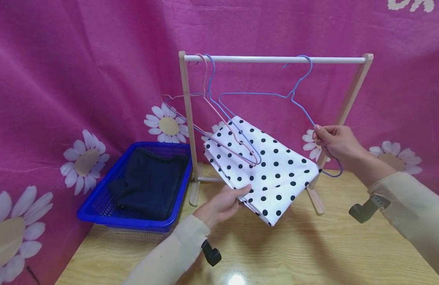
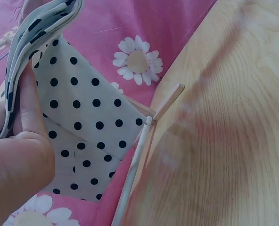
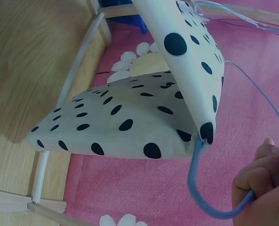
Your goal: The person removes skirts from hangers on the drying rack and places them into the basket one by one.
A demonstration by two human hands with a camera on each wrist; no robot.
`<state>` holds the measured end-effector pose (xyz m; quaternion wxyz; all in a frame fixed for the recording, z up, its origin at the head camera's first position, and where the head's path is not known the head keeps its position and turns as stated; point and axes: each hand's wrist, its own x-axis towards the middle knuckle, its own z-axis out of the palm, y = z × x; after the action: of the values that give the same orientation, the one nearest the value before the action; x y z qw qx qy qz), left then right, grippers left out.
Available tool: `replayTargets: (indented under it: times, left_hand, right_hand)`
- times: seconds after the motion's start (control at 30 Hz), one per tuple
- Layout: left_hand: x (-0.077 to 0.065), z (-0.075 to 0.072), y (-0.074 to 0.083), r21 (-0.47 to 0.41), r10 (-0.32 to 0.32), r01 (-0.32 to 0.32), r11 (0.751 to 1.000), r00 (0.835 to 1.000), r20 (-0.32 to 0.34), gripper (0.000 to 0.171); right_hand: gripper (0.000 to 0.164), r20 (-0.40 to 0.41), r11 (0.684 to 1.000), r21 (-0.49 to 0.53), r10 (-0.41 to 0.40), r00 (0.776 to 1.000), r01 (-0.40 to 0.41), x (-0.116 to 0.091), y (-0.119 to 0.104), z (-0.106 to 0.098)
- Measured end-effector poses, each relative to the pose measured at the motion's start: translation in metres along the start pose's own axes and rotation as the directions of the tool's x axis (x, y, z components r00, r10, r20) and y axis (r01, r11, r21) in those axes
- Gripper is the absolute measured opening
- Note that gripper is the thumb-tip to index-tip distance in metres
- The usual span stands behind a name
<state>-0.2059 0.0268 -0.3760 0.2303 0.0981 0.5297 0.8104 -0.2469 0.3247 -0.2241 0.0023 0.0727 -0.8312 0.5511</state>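
A white cloth with black dots (image 1: pixel 269 166), folded in layers, hangs over the lower bar of a blue wire hanger (image 1: pixel 255 93). That hanger is hooked on the rack's white rail. My left hand (image 1: pixel 224 204) pinches the cloth's lower left edge, thumb on top; the left wrist view shows the stacked layers (image 2: pixel 36 33) between thumb and fingers. With my right hand (image 1: pixel 337 142) I grip the hanger's right arm. The hanger's blue end (image 3: pixel 196 188) sticks out of the cloth's fold close to my right hand (image 3: pixel 264 183).
A pink and a blue hanger (image 1: pixel 213 75) hang at the rail's left end, overlapping the cloth in the head view. The wooden rack (image 1: pixel 189 118) stands on the table (image 1: pixel 276 253). To its left, a blue basket (image 1: pixel 125 221) holds dark folded fabric (image 1: pixel 148 186). A pink flowered curtain (image 1: pixel 98 59) hangs behind.
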Motion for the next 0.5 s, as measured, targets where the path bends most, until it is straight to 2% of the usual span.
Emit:
replayTargets:
  times: [0.27,0.5]
  left_hand:
    - [-0.0074,-0.0059,0.0007,0.013,-0.024,0.024,1.0,1.0,0.0,0.045]
    - [-0.0101,-0.0092,0.0009,0.017,-0.035,0.034,0.999,0.999,0.01,0.046]
  right_hand:
    - [0.041,-0.036,1.0,-0.03,0.006,0.999,-0.007,0.0001,-0.0004,-0.0019]
    - [0.041,-0.037,0.999,-0.044,0.019,0.999,-0.021,0.0001,-0.001,-0.0025]
